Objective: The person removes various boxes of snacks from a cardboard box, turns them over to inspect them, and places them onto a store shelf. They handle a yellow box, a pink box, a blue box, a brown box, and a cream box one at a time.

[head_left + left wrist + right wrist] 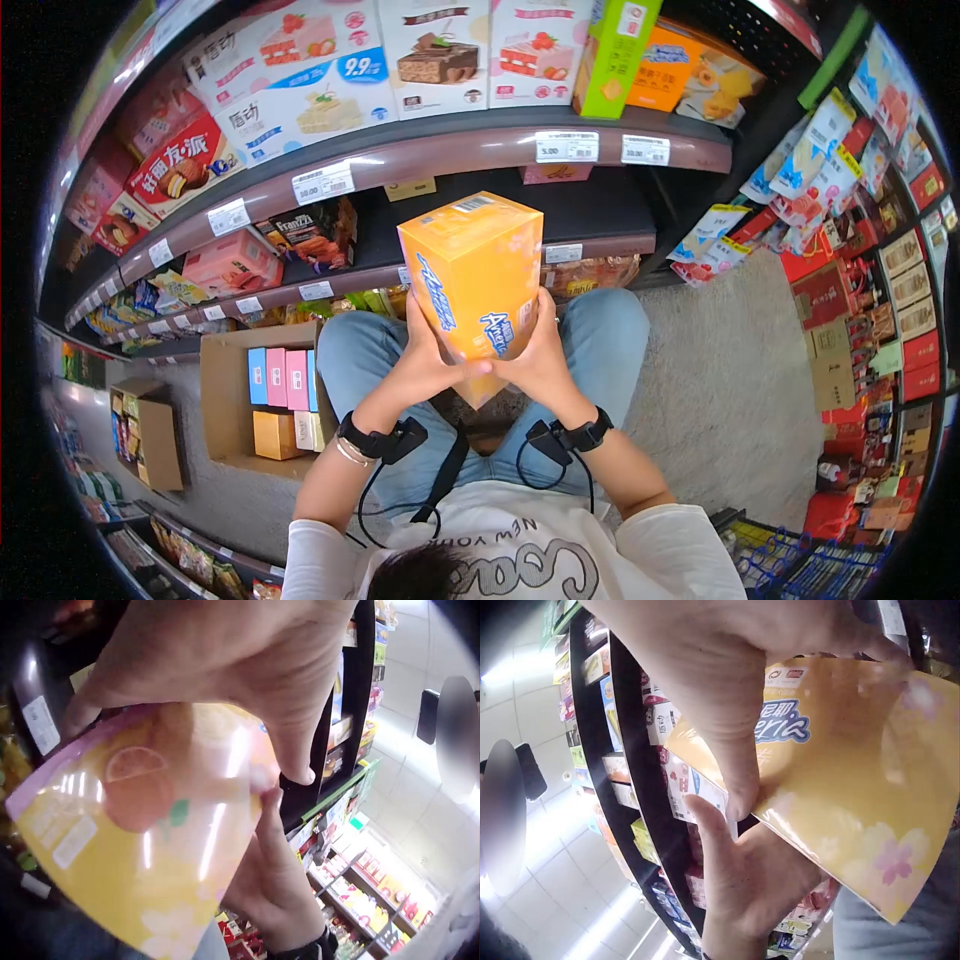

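Note:
A tall yellow-orange snack box [475, 270] with blue lettering stands upright between the two hands, in front of the shelf. My left hand [425, 355] grips its left side, and my right hand [533, 355] grips the right side. The thumbs come close together on the near face. In the left wrist view, the box [150, 825] shows an orange fruit print and glossy wrap under the left hand [225, 660]. Pink flower prints on the box [855, 787] show in the right wrist view, with the right hand [720, 682] over its edge.
Dessert boxes [435, 60] line the upper shelf; a black biscuit pack [312, 235] and a pink pack [235, 262] sit on the lower one. An open carton [225, 400] with several small boxes stands at left. Hanging pouches [710, 240] are at right.

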Motion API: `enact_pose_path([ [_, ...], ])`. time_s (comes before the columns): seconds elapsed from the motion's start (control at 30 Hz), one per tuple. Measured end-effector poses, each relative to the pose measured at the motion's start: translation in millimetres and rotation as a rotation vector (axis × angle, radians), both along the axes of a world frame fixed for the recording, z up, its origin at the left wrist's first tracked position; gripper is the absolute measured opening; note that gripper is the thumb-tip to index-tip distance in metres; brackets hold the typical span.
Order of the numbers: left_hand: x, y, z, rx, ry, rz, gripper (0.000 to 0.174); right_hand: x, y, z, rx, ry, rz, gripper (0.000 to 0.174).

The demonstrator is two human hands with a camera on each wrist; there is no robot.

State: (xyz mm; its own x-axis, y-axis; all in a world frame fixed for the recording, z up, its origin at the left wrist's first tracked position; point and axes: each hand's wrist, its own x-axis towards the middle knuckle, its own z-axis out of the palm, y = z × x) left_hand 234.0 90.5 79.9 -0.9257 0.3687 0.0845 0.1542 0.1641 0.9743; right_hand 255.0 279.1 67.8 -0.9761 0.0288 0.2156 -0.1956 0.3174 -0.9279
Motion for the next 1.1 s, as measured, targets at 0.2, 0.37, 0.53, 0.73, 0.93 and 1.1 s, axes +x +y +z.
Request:
enact_pose_path([
  [0.2, -37, 36, 8, -0.020, 0.014, -0.132, 0.101, -3, 32, -3, -0.044, -0.036, -0.118, 0.099],
  [0.37, -83, 80, -10, -0.151, 0.095, -0.198, 0.095, -22, 75, -33, -0.137, -0.091, -0.249, 0.080],
  [0.53, -129, 128, -30, -0.187, 0.019, -0.227, 0.107, -61, 120, -69, -0.303, -0.099, -0.290, 0.070],
  [0.73, -171, 189, -20, -0.168, 0.078, -0.303, 0.102, -101, 181, -52, -0.280, -0.088, -0.437, 0.059],
  [0.93, -208, 235, -44, -0.022, 0.124, -0.276, 0.108, -138, 231, -50, -0.059, 0.007, -0.526, 0.055],
  [1.1, -226, 252, -28, -0.052, 0.014, -0.274, 0.094, -163, 257, -45, -0.027, 0.128, -0.502, 0.054],
])
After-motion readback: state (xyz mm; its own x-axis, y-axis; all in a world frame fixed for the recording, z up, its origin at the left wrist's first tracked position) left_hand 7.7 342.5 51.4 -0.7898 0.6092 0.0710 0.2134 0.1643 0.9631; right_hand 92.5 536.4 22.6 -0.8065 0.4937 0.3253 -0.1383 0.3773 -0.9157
